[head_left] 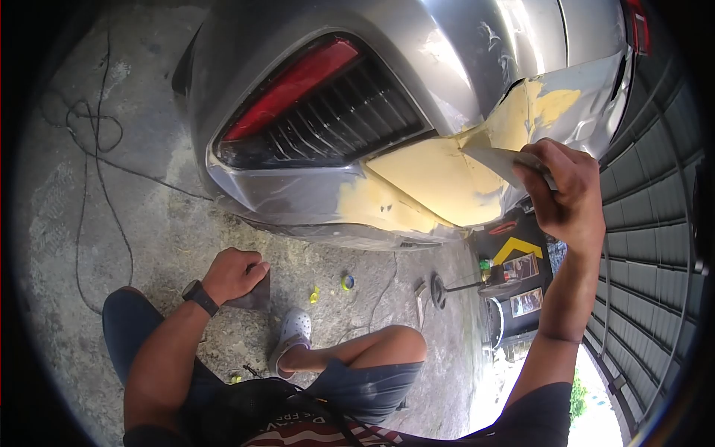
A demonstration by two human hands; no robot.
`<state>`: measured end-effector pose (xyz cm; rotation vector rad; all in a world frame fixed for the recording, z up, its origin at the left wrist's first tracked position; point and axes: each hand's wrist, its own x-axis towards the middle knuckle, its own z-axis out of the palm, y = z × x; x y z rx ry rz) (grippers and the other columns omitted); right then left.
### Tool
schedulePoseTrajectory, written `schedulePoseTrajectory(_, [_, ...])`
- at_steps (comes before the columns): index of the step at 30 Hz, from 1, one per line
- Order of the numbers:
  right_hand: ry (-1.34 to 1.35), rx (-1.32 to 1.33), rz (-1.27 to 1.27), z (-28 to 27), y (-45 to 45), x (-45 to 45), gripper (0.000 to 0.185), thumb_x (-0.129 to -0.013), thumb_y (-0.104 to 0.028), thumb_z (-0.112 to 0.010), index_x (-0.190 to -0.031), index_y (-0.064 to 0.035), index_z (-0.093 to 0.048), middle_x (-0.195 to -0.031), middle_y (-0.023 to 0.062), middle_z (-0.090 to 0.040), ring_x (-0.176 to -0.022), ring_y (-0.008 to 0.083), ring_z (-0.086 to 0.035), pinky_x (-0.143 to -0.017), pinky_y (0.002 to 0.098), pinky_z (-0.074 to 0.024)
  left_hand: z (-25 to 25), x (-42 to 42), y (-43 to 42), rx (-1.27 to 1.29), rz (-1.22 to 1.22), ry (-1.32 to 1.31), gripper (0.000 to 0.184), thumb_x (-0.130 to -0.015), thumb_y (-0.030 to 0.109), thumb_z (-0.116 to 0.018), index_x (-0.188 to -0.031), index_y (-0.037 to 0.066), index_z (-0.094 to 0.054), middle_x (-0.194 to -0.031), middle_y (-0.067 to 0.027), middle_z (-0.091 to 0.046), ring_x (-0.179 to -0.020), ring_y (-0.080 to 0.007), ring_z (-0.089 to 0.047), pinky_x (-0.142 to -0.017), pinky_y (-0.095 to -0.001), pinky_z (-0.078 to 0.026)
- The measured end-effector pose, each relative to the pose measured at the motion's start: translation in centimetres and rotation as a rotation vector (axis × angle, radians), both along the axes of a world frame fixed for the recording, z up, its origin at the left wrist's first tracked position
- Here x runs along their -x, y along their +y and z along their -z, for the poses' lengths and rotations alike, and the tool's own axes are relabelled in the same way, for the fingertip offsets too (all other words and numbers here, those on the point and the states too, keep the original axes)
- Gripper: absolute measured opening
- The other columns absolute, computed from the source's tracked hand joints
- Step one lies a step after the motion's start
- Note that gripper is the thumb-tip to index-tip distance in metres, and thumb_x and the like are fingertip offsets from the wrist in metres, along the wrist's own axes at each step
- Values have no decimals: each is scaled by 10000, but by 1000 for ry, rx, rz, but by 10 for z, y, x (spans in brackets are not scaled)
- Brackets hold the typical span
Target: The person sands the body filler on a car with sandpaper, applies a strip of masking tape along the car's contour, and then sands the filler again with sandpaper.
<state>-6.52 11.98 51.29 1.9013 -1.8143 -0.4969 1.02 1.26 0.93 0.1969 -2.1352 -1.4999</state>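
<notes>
My right hand (564, 186) is closed around a thin, flat filler spreader (497, 159), whose edge meets the car's rear corner. Pale yellow body filler (421, 175) covers a wide patch of the grey bumper (287, 197) there, with smears reaching up the panel. A red and black tail light (320, 104) sits just left of the patch. Lower down, over my bent leg, my left hand (232, 276) grips a dark flat plate (255, 296). Part of that plate is hidden by the fingers, and its face is turned mostly away.
A black cable (97, 153) lies looped on the concrete floor (171, 246). Near my clog (295, 328) are a small round yellow-and-dark item (348, 282) and a yellow scrap (313, 295). A corrugated metal shutter (648, 253) stands at the right.
</notes>
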Motion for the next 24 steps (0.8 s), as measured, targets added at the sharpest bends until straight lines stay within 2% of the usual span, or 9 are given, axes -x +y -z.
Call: schedulePoseTrajectory(24, [-11,-10,-12,0,7,10,126,-796,54,-682,-890,-3,-618,-718,142,-591,-609,329,-606,-555,391,-461,4,5,4,30,-13,4,406,-916,371,-635,-679,45,-592,-611,-210,-566,-621,-444,-581,-572,-521,-430])
